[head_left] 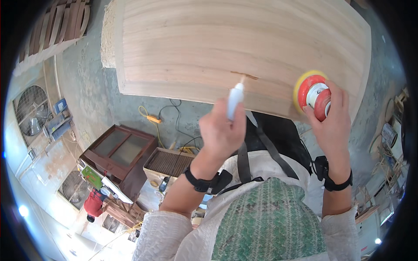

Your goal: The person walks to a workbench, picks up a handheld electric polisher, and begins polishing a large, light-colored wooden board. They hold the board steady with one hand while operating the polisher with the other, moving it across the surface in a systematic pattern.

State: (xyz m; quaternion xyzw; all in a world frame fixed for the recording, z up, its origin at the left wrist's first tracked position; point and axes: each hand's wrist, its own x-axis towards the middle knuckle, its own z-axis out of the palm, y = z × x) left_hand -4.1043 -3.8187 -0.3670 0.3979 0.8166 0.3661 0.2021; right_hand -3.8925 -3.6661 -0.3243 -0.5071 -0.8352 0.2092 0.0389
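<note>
A pale wooden panel (pixel 204 39) lies in front of me, with a short dark crack (pixel 250 76) near its front edge. My left hand (pixel 222 132) grips a small white glue bottle (pixel 235 101), its narrow nozzle pointing at the crack. Whether the tip touches the wood I cannot tell. Farther right, my right hand (pixel 333 111) is wrapped round a red and white round sander (pixel 314 90) with a yellow pad, near the panel's front edge. The palm side of both hands is hidden.
An orange power connector (pixel 153 118) with cables lies on the floor, left of the panel. A brown cabinet (pixel 126 145) and a slatted box (pixel 170 164) stand at the lower left. Another person (pixel 94 202) in red is far off. Wood scraps (pixel 365 195) are piled at right.
</note>
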